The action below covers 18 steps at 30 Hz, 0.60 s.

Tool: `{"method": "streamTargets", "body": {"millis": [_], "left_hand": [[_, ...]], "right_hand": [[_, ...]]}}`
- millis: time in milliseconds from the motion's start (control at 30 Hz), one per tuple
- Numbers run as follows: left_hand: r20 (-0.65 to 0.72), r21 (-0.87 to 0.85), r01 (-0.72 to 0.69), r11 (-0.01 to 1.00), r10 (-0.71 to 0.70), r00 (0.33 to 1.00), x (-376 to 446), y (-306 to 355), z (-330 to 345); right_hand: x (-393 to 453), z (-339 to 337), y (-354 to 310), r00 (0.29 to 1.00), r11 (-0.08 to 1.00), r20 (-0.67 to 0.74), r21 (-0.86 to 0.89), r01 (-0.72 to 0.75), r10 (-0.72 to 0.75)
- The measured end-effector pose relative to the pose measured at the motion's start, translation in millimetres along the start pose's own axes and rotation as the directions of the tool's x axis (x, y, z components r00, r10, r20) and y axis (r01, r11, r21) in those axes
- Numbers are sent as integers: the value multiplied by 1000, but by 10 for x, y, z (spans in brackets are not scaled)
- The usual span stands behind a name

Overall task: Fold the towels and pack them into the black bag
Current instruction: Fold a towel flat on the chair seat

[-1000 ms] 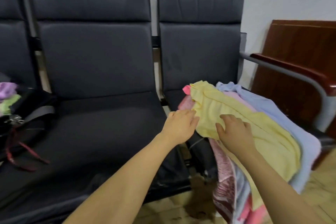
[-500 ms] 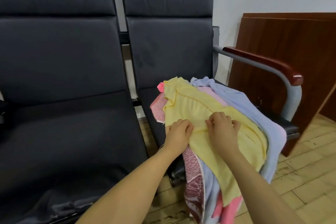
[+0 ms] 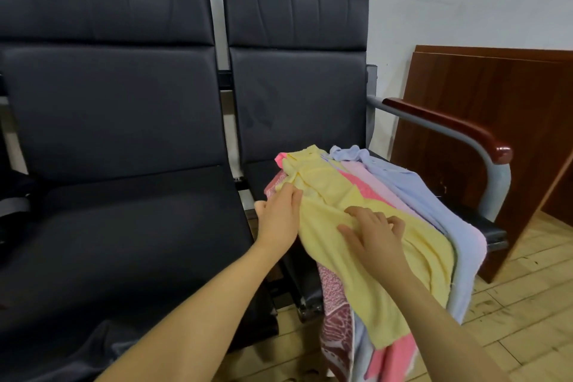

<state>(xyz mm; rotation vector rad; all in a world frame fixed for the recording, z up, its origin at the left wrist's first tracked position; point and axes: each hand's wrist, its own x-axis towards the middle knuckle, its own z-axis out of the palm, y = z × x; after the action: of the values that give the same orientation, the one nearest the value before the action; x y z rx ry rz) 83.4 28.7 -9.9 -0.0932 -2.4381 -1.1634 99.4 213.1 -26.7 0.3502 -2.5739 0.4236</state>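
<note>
A pile of towels lies on the right-hand black seat and hangs over its front edge. On top is a yellow towel [image 3: 366, 260]; pink [image 3: 356, 186], light blue [image 3: 434, 205] and dark red patterned [image 3: 335, 304] towels show beside and under it. My left hand [image 3: 279, 214] grips the yellow towel's left edge, fingers on top and thumb at the side. My right hand [image 3: 372, 232] sits on the middle of the yellow towel with fingers curled into the cloth. Only a dark sliver of the black bag [image 3: 12, 192] with a grey strap shows at the far left edge.
The middle black seat [image 3: 139, 226] lies left of the pile. A metal armrest with a wooden top [image 3: 446, 124] bounds the pile's seat on the right. Brown wooden panels [image 3: 496, 121] lean on the wall behind it. Wooden floor [image 3: 521, 304] lies below.
My hands have spread apart on the yellow towel: the left went up to its left edge, the right stayed mid-towel. The view swung right then partly back; the bag is almost out of view.
</note>
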Motion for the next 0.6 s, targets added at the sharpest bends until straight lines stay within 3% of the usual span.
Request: {"method": "streamTargets", "body": {"millis": [133, 267, 433, 600], "left_hand": [[-53, 256, -46, 966, 61, 997, -36, -52, -285], [-123, 338, -5, 941, 49, 991, -60, -230, -725], [-157, 335, 37, 942, 16, 988, -234, -761, -1418], [-163, 369, 132, 920, -76, 984, -632, -1314, -2021]], "right_hand": [[11, 9, -147, 981, 980, -168, 154, 122, -96], [138, 51, -577, 928, 937, -250, 144, 319, -277], [217, 252, -1305, 887, 861, -199, 225, 456, -418], [133, 508, -2064, 890, 809, -54, 395, 435, -452]]}}
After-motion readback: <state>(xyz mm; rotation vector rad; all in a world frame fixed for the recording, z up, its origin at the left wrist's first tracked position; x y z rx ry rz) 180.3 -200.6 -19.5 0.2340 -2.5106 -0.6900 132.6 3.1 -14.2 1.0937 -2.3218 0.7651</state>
